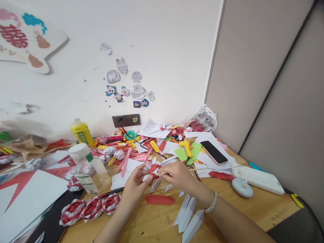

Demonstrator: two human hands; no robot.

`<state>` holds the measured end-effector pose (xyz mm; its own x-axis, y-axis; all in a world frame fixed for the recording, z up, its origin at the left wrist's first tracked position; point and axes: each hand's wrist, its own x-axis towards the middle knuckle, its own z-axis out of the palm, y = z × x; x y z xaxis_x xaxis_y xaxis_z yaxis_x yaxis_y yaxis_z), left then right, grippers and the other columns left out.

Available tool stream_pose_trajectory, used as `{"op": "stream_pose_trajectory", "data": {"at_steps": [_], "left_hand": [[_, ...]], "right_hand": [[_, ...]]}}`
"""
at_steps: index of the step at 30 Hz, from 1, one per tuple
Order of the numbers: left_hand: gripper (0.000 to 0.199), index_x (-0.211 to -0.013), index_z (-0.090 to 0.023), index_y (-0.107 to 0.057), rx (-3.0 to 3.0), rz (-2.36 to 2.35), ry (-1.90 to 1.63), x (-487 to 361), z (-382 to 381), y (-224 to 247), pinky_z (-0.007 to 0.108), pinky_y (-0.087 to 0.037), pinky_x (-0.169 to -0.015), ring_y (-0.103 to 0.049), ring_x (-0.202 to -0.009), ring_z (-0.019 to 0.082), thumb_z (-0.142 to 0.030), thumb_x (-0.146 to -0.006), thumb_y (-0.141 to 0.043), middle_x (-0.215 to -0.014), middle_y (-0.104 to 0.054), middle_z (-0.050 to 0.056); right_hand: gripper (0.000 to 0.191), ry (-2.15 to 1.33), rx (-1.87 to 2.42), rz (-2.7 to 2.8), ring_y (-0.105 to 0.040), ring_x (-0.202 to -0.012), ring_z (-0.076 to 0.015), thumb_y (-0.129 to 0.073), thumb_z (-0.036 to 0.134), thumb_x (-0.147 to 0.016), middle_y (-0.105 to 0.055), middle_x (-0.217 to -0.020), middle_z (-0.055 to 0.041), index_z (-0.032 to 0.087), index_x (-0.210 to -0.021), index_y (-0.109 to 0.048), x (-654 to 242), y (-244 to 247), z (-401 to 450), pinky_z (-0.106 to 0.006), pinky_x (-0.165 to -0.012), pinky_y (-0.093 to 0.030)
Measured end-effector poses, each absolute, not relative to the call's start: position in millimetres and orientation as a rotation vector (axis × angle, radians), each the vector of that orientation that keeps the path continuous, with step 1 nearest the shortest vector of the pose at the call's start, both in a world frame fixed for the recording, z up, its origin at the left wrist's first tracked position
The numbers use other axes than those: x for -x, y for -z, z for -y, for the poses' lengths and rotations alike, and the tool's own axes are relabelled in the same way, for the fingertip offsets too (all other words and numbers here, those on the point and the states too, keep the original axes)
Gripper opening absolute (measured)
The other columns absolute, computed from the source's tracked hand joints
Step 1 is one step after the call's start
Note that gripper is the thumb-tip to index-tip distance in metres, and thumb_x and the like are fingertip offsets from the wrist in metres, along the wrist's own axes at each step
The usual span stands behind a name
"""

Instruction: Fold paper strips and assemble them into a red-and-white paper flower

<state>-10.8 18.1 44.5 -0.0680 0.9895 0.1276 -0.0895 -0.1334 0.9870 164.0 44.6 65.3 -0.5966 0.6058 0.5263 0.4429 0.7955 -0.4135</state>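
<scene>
My left hand [137, 181] pinches a folded red-and-white paper piece [154, 169], which looks like a small paper flower or ball. Close against it on the right, my right hand [174, 174] is closed on a thin wooden stick [198, 169]. The stick's back end sticks out to the right; its tip is hidden at the paper. Just below my hands a red folded paper strip [159, 200] lies on the table. White folded strips [188, 212] lie nearer, under my right wrist. Braided red-and-white paper rings [92, 208] sit left of my left forearm.
On the wooden table [144, 228] stand a clear jar [93, 173] and a yellow bottle [82, 132]. A yellow glue gun [186, 148], a phone [214, 152], a mouse [242, 187] and a white power strip [259, 178] lie right. Paper scraps crowd the back along the wall.
</scene>
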Motion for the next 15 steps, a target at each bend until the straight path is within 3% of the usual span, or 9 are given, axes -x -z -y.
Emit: {"op": "stream_pose_trajectory", "data": {"at_steps": [6,15], "left_hand": [[0.054,-0.097,-0.018,-0.046,-1.215,-1.111,-1.47,9.0,-17.3,-41.7,0.027,-0.049,-0.053,-0.059,-0.058,0.014,-0.032,-0.053,-0.074,-0.068,-0.06,-0.002],[0.053,-0.095,-0.018,-0.047,-1.205,-1.168,-1.494,6.6,-14.8,-42.6,0.029,-0.05,-0.053,-0.06,-0.058,0.015,-0.034,-0.053,-0.074,-0.067,-0.058,-0.002]], "right_hand": [[0.019,-0.571,0.933,2.182,-0.05,-0.058,-0.0089,-0.054,0.024,-0.082,-0.059,-0.062,0.0037,0.017,-0.066,-0.061,-159.3,-68.6,-39.8,-0.018,-0.054,-0.03],[0.016,-0.403,1.013,2.154,-0.05,-0.06,-0.0102,-0.051,0.022,-0.082,-0.061,-0.066,0.0011,0.017,-0.07,-0.061,-151.9,-64.5,-35.2,-0.02,-0.056,-0.03]]}}
